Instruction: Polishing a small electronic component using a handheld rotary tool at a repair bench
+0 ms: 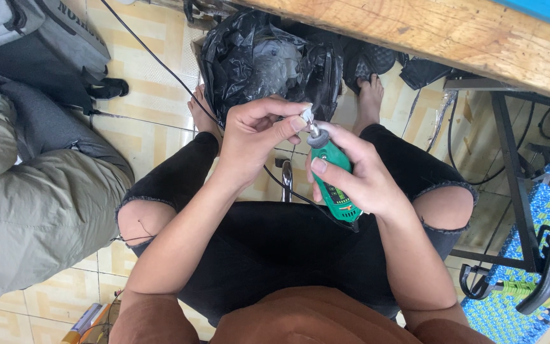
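Observation:
I sit with both hands raised over my lap. My right hand (pixel 358 172) is wrapped around a green hand-held rotary tool (pixel 333 178), its metal nose pointing up and away from me. My left hand (pixel 256 134) pinches the small silver tip (pixel 307 118) at the tool's nose between thumb and forefinger. A black cord (pixel 281 181) runs from the tool down across my black trousers and off over the floor to the upper left.
A black plastic bag (pixel 268 57) lies on the tiled floor between my bare feet. A wooden tabletop edge (pixel 428 32) crosses the top right. Another person in a grey-green jacket (pixel 33 197) sits at the left. A blue woven chair (pixel 542 242) stands at the right.

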